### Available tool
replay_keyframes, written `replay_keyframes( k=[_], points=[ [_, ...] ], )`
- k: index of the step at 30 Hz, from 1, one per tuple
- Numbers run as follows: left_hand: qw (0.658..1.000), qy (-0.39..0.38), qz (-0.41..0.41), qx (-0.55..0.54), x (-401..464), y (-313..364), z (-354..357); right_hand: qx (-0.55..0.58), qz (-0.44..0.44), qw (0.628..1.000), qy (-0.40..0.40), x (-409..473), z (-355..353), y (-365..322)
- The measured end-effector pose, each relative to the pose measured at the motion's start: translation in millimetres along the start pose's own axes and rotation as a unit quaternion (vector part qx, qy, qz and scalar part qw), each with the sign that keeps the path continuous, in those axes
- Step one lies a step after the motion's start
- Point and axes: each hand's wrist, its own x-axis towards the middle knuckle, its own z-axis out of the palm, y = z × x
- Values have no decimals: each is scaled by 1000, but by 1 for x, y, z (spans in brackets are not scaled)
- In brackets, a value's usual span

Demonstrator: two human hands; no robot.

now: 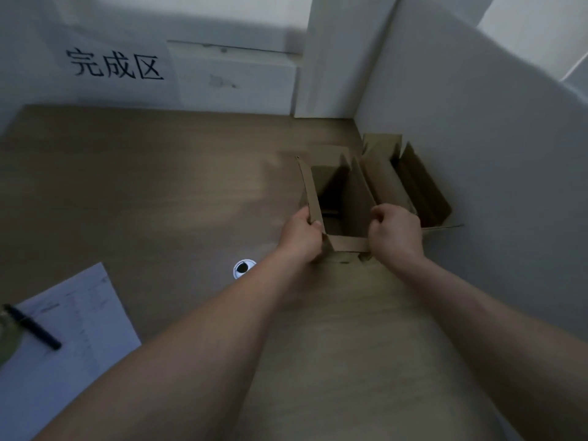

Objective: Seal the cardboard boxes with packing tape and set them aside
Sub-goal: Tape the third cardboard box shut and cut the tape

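The open brown cardboard box (pixel 342 205) stands on the wooden table (pixel 159 192), far right, beside a second open cardboard box (pixel 410 183) against the white partition wall (pixel 477 154). The left hand (pixel 300 233) pinches the left flap; the right hand (pixel 396 232) curls around the right flap. Fold both flaps inward evenly, edges meeting squarely, before taping. No packing tape is visible.
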Motion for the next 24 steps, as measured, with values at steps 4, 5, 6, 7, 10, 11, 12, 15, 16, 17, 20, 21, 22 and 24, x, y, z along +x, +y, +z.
replay_keyframes(
  k=[4,5,6,7,10,11,12,15,16,17,20,21,22,24],
  points=[
    [999,-25,-11,29,-6,-2,4,-30,-16,999,-1,-2,-1,2],
    [999,-22,0,42,-8,-5,3,-39,-20,999,-1,-5,-3,2],
    [998,-14,18,66,-13,-6,2,-52,-26,998,4,-9,-5,0],
    [995,1,40,95,-19,-7,-2,-67,-35,997,16,-15,-8,-1],
    [973,63,95,200,-45,-10,-14,-79,-99,991,39,-35,-14,-6],
    [963,81,101,235,-54,-13,-17,-70,-128,989,34,-43,-15,-7],
    [952,95,107,270,-65,-14,-21,-57,-158,985,25,-51,-15,-8],
    [915,137,131,357,-105,-20,-32,-20,-241,970,-2,-77,-16,-13],
    [902,152,140,378,-123,-21,-36,-8,-263,965,-12,-88,-17,-16],
    [891,169,147,394,-141,-23,-40,0,-282,959,-21,-99,-19,-19],
    [866,215,140,430,-203,-32,-53,30,-331,942,-38,-139,-28,-30],
    [858,229,131,440,-226,-36,-56,41,-347,936,-42,-154,-31,-34],
    [849,243,121,453,-249,-41,-61,49,-363,929,-49,-170,-35,-38],
    [827,277,109,477,-297,-52,-69,57,-399,912,-70,-203,-43,-49]
  ],
)
